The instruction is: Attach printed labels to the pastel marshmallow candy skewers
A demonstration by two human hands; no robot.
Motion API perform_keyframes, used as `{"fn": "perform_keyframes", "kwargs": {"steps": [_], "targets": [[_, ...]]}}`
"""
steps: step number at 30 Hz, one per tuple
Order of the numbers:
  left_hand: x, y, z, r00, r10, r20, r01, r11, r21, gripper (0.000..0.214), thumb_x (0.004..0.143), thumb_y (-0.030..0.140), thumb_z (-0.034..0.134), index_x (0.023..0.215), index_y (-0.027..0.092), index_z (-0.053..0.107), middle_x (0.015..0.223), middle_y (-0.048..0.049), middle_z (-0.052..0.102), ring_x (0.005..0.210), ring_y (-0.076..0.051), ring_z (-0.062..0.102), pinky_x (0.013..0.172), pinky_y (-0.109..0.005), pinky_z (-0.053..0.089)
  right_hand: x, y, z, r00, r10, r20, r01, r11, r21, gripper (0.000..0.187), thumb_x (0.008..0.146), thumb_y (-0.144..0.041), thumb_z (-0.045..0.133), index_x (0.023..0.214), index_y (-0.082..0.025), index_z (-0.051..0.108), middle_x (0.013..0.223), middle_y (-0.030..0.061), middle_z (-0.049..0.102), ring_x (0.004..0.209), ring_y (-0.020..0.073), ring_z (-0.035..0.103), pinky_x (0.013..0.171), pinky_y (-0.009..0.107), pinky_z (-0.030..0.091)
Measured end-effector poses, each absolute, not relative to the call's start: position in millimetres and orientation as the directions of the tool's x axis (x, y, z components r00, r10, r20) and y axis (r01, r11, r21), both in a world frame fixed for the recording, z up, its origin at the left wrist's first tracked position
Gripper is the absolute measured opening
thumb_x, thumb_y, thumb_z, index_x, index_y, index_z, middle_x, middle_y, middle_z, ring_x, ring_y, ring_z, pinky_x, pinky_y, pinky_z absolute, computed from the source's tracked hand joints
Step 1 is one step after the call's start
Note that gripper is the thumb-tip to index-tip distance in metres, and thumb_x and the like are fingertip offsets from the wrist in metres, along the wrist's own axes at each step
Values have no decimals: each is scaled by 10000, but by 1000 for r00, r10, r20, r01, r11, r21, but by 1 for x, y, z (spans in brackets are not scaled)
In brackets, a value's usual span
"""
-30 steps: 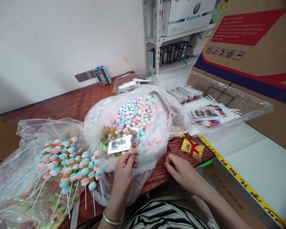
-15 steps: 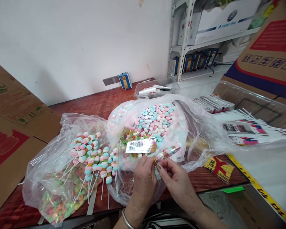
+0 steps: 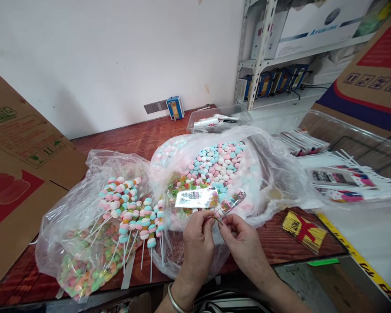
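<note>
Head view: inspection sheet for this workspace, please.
Surface: red-brown wooden table, mostly covered.
Job's things: wrapped skewer with label card, lying over the loose-marshmallow bag.
Clutter: bag of finished marshmallow skewers; gold packet; small clear tray; large clear tray of cards and sticks.
Grippers: left hand and right hand both pinch the wrapped skewer's base.
Cables: black leads on the shelf.
Surroundings: white wall, metal shelf, cardboard boxes either side.

The left hand (image 3: 197, 245) and right hand (image 3: 244, 248) pinch the neck of a wrapped skewer (image 3: 230, 203) tilting toward 2 o'clock, with bagged marshmallow skewers (image 3: 127, 204) at 9 o'clock.
</note>
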State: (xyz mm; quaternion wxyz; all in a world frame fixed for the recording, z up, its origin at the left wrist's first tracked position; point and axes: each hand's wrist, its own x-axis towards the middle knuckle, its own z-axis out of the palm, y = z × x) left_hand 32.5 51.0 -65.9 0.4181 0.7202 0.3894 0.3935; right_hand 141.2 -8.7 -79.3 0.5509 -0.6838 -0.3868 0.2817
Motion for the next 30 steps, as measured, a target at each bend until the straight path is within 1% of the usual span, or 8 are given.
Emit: {"fn": "perform_keyframes", "kwargs": {"steps": [3, 6, 11, 15, 20, 23, 26, 30], "targets": [[37, 53, -65, 423, 904, -63, 13, 64, 998, 119, 866, 263, 602, 899, 167, 665, 718, 0, 593, 616, -107, 501, 576, -218, 387, 143, -5, -84, 524, 848, 75, 254, -72, -965, 197, 875, -349, 532, 747, -202, 555, 630, -17, 567, 562, 152, 533, 526, 247, 409], [41, 57, -65, 512, 817, -265, -233, 429, 873, 202, 798, 310, 697, 870, 125, 660, 630, 37, 503, 508, -51, 376, 488, -179, 276, 146, -3, -86, 495, 857, 143, 327, -31, -944, 184, 898, -331, 523, 763, -206, 535, 646, -19, 559, 578, 151, 542, 546, 250, 423], [41, 59, -61, 559, 762, -328, -349, 575, 740, 273, 735, 296, 774, 883, 92, 669, 645, 30, 506, 515, -27, 368, 495, -157, 270, 152, -3, -81, 487, 837, 250, 410, 33, -911, 164, 903, -316, 558, 986, -178, 588, 926, 53, 636, 718, 165, 598, 618, 264, 464], [41, 58, -62, 560, 762, -326, -370, 582, 724, 276, 735, 289, 776, 882, 86, 661, 658, 23, 512, 521, -27, 371, 499, -156, 283, 152, -4, -76, 409, 884, 228, 360, 73, -930, 156, 941, -302, 526, 924, -195, 639, 866, 35, 664, 798, 179, 630, 700, 269, 485], [43, 55, -66, 526, 821, -222, -310, 428, 849, 178, 837, 287, 664, 919, 131, 633, 677, 25, 521, 550, -56, 410, 528, -178, 335, 149, -1, -79, 434, 845, 313, 433, 109, -895, 155, 948, -275, 522, 911, -192, 647, 838, 32, 658, 791, 177, 623, 714, 276, 475], [38, 53, -68, 471, 882, 27, -42, -8, 999, 148, 901, 247, 562, 1010, 176, 633, 826, -23, 621, 681, -113, 532, 644, -238, 433, 150, -2, -78, 429, 826, 366, 513, 110, -851, 146, 936, -242, 522, 841, -190, 619, 767, 18, 625, 706, 163, 595, 642, 264, 448], [34, 50, -69, 451, 827, 337, 187, -457, 870, 206, 930, 195, 480, 1067, 187, 633, 983, -72, 665, 902, -179, 606, 812, -309, 464, 149, -4, -72, 410, 819, 402, 539, 138, -831, 156, 918, -227, 530, 777, -194, 587, 734, 12, 606, 674, 157, 573, 617, 258, 432], [34, 49, -70, 406, 849, 337, 260, -461, 848, 195, 955, 204, 426, 999, 183, 614, 876, -49, 655, 778, -161, 602, 718, -286, 469, 147, -4, -67, 408, 871, 275, 346, 131, -929, 195, 923, -281, 534, 748, -201, 570, 678, -7, 583, 619, 146, 560, 574, 238, 446]]}}
